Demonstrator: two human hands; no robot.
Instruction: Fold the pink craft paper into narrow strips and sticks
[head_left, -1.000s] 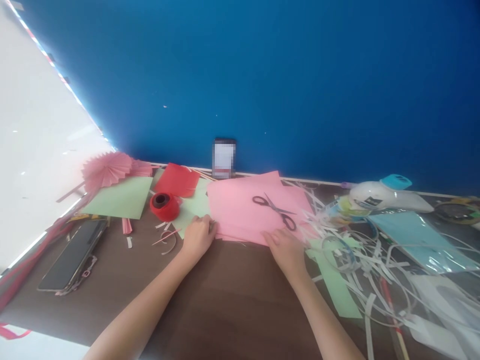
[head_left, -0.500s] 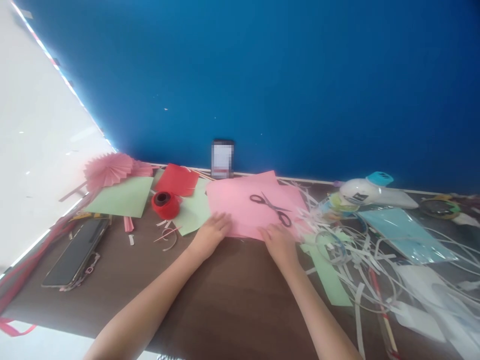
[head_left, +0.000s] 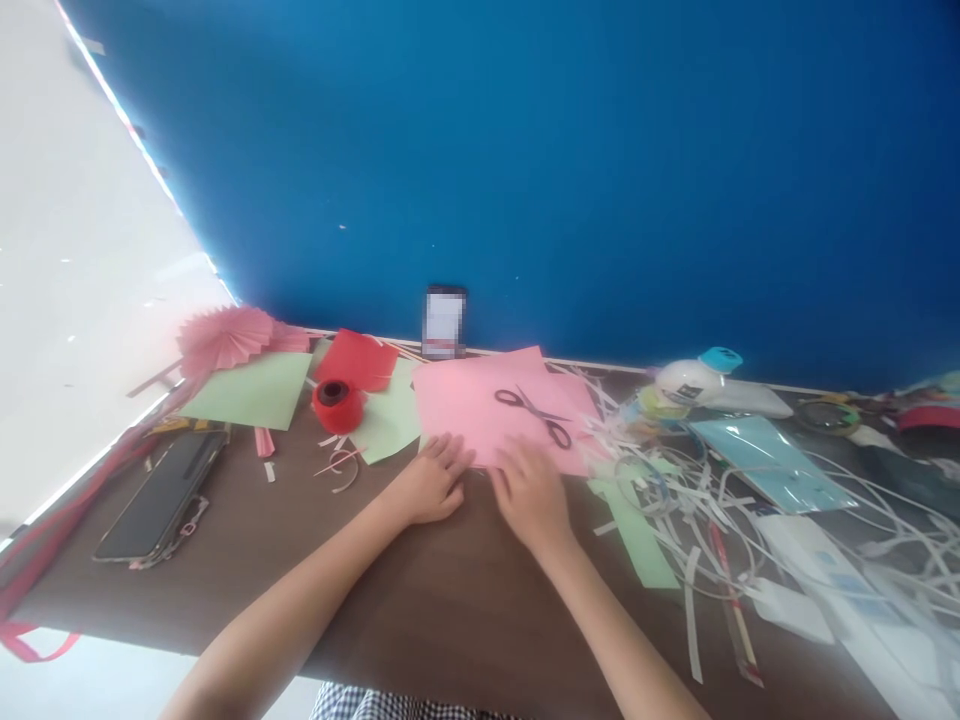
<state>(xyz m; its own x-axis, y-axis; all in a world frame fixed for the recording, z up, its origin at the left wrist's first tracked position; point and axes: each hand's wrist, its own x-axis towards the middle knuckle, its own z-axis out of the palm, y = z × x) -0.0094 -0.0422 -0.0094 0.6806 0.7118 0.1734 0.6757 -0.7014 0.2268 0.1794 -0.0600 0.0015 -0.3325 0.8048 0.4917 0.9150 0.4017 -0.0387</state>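
Sheets of pink paper [head_left: 457, 395] lie overlapping at the back middle of the brown table [head_left: 420, 610]. My left hand [head_left: 433, 478] rests at their near left edge, fingers stretched out over the paper and thumb on the table. Beside it, my right hand [head_left: 529, 492] is at the near edge too, its fingers slightly blurred, spread and lying on the pink paper. Neither hand shows anything held. Black scissors [head_left: 534, 415] lie partly opened on the pink paper, just beyond my right hand.
On the left are a red ribbon roll [head_left: 337, 408], green paper [head_left: 251, 390], a pink paper fan [head_left: 229, 338] and a phone [head_left: 161, 497]. Another phone [head_left: 444, 322] leans against the blue wall. White cables [head_left: 750, 560], paper strips and a glue bottle [head_left: 686, 382] crowd the right side.
My right hand has moved left along the near paper edge, closer to my left hand. My left hand's thumb has come out to the side. The view has shifted slightly right.
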